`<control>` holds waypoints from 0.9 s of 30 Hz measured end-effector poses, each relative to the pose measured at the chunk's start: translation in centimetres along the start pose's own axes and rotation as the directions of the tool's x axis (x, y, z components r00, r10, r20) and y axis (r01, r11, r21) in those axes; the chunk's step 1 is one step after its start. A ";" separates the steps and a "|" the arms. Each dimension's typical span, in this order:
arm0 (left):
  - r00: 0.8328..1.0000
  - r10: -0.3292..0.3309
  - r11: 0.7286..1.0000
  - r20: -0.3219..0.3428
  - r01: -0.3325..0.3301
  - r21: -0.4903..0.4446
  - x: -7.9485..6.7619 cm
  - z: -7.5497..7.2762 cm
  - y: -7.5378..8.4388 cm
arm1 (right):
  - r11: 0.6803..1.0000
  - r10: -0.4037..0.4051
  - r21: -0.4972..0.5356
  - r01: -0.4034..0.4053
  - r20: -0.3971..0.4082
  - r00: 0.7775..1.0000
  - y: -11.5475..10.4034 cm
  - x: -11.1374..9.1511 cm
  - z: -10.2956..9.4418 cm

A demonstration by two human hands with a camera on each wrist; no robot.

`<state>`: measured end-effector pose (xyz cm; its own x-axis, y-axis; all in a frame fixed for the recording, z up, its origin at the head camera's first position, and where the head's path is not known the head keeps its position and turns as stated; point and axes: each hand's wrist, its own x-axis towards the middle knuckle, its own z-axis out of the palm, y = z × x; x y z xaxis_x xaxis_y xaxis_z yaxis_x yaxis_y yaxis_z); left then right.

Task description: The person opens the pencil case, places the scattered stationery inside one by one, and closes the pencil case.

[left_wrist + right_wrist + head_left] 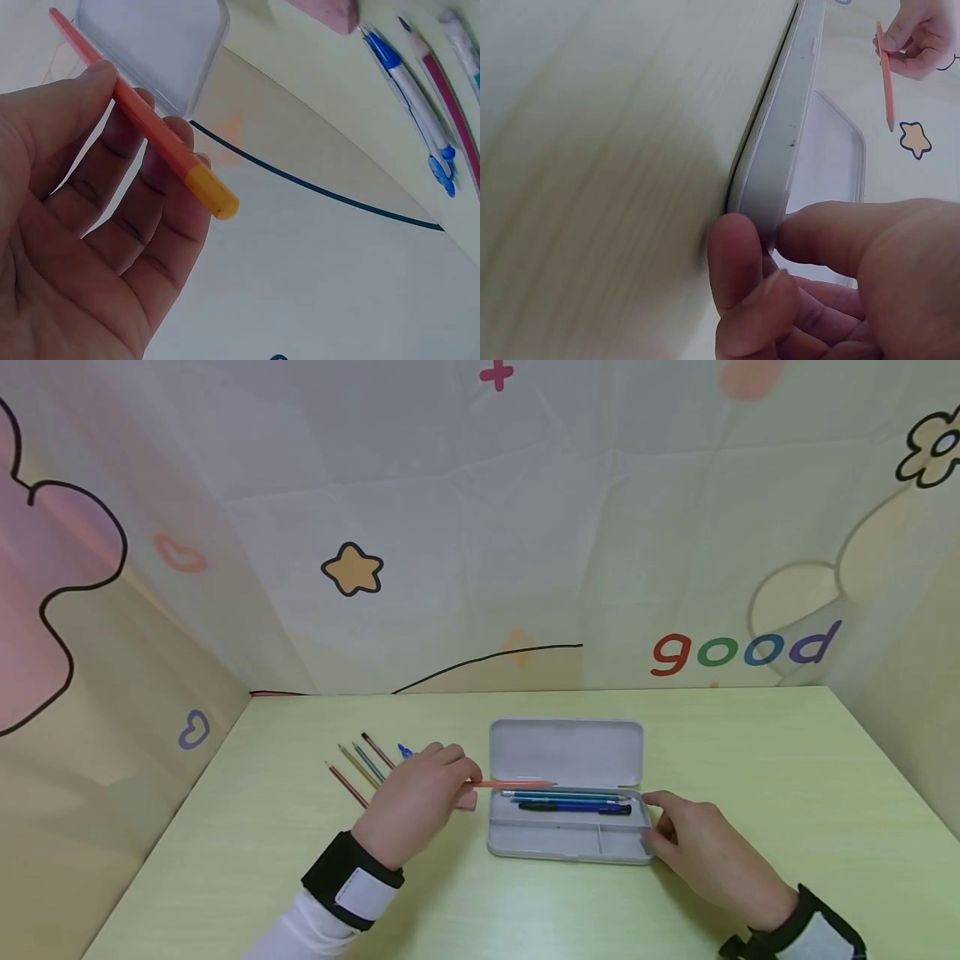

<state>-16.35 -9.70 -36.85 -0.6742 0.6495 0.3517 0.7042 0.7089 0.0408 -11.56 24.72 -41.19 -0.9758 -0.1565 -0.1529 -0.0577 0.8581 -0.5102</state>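
Observation:
My left hand (416, 797) pinches an orange pencil (517, 784) between thumb and fingers. Its tip points right, over the open pencil case (543, 841), and its yellow end (212, 195) shows in the left wrist view. Inside the case's rear compartment lie a blue pen (573, 808) with black ends and teal pencils (562, 796). At the case's right end, my right hand (705, 852) grips the edge with thumb and fingers; the right wrist view shows the fingertips at the case's corner.
Left of the case, several coloured pencils (348, 785) lie fanned on the table (225, 860), partly behind the left hand. A pink eraser (467, 802) and a blue-and-white compass (405, 97) are near them. The case's lid (566, 752) leans back, before a patterned cloth backdrop (465, 543).

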 end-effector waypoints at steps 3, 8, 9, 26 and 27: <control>1.000 0.005 1.000 -0.002 -0.005 0.000 0.4 0.3 0.3 | 1.000 -0.003 -0.005 0.003 -0.002 1.000 0.0 0.0 0.0; 1.000 0.018 1.000 0.004 -0.018 0.010 1.0 0.6 1.0 | 1.000 -0.009 -0.001 0.009 -0.004 1.000 0.0 0.0 0.0; 1.000 0.017 1.000 0.009 -0.017 0.013 1.2 0.6 1.2 | 1.000 -0.009 0.001 0.009 -0.003 1.000 0.0 0.0 0.0; 0.996 0.034 0.998 0.085 -0.038 0.045 3.4 2.3 3.3 | 1.000 -0.015 -0.001 0.015 -0.015 1.000 -0.2 -0.1 0.0; 0.996 0.034 0.998 0.088 -0.039 0.048 3.5 2.5 3.5 | 1.000 -0.016 -0.001 0.016 -0.016 1.000 -0.2 -0.1 0.0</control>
<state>-16.82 -4.30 -37.78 -0.6665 0.6951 0.2696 0.7182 0.6956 -0.0178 -11.42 24.61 -41.08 -0.9779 -0.1622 -0.1317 -0.0730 0.8559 -0.5120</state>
